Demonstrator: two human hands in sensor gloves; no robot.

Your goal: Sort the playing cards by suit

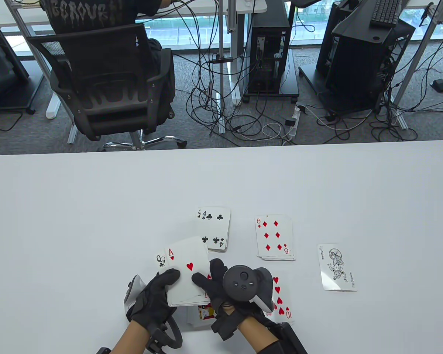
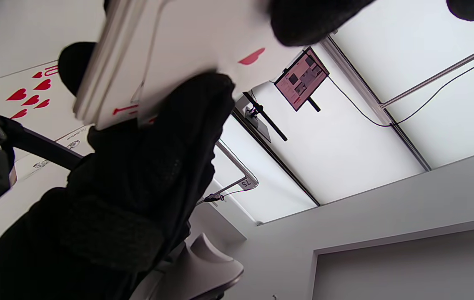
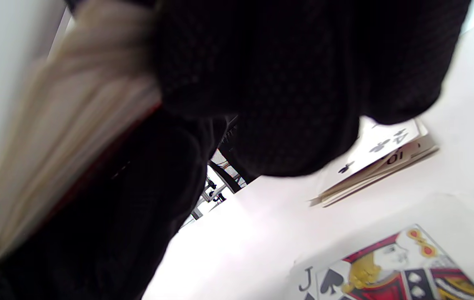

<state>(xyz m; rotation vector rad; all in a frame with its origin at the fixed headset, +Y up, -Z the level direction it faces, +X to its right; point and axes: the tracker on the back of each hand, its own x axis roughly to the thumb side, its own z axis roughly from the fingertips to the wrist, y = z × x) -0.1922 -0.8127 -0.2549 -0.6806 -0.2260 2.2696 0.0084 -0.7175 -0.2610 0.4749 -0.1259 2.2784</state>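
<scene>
Left hand: the left hand (image 1: 153,295) is gripping the deck (image 1: 186,285) from its left side, thumb lying on the top card.
Right hand: the right hand (image 1: 221,291) is pinching the ace of hearts (image 1: 188,263) atop the deck.
Deck: it is being held above the surface (image 1: 77,221), near its front edge.
Clubs pile: the four of clubs (image 1: 213,228) is lying face up just beyond the hands.
Diamonds pile: the six of diamonds (image 1: 275,238) is topping it, right of the clubs.
Hearts pile: the ten of hearts (image 1: 280,298) is showing beside the right hand.
Joker: the joker (image 1: 336,267) is lying alone, farthest right.
Jack of spades: the jack of spades (image 3: 391,271) is lying under the hands.
</scene>
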